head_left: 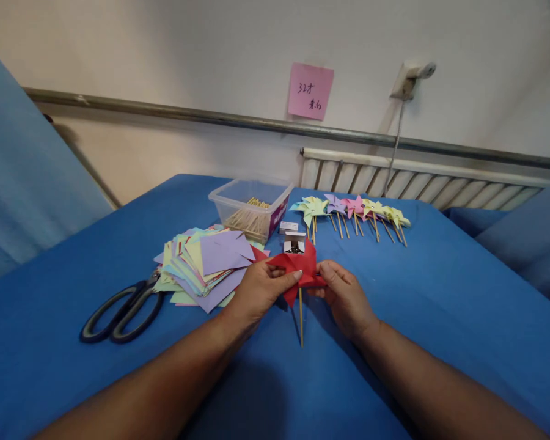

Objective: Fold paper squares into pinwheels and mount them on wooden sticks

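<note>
A red paper pinwheel (299, 264) on a thin wooden stick (300, 318) is held between both hands above the blue table (440, 305). My left hand (259, 290) pinches its left side, thumb laid across the paper. My right hand (343, 296) grips its right side. The stick hangs down toward me between the two hands.
A stack of coloured paper squares (206, 266) lies left of the hands, with black scissors (123, 308) beside it. Behind are a clear plastic box of sticks (252, 208), a small open box of pins (294, 243) and a row of finished pinwheels (352, 211).
</note>
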`<state>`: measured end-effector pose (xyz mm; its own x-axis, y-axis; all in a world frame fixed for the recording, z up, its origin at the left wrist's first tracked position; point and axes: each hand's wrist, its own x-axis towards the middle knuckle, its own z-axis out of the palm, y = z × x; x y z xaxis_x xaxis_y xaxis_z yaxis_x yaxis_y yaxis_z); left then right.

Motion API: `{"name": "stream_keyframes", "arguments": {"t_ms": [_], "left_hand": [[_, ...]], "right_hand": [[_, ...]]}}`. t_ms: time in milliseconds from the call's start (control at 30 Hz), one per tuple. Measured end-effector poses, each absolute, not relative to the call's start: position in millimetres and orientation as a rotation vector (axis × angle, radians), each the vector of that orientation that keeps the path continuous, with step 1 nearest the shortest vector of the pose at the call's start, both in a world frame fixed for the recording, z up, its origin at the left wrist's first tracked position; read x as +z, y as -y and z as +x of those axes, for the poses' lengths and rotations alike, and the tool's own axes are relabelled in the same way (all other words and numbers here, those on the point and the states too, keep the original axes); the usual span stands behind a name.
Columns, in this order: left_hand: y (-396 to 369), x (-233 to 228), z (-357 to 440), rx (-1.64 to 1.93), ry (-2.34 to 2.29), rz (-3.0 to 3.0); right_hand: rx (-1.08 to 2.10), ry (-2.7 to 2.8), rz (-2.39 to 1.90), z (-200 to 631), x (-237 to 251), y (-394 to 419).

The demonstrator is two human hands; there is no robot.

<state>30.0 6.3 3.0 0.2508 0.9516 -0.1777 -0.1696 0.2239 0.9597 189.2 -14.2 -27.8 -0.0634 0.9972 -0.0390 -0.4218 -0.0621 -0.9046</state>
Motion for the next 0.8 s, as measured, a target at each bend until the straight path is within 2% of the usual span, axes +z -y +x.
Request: {"name": "stream_keyframes", "arguments": {"t_ms": [467, 800], "left_hand": [[-2.1, 11.0, 30.5, 0.964, -0.869, 1.076], [2.3, 1.2, 29.9, 0.926, -1.031, 1.181]], "right_hand": [[1.572, 0.935, -0.873, 197.8, -15.6, 9.6], [1.678, 0.902, -0.842, 190.5, -21.4, 12.1]]}}
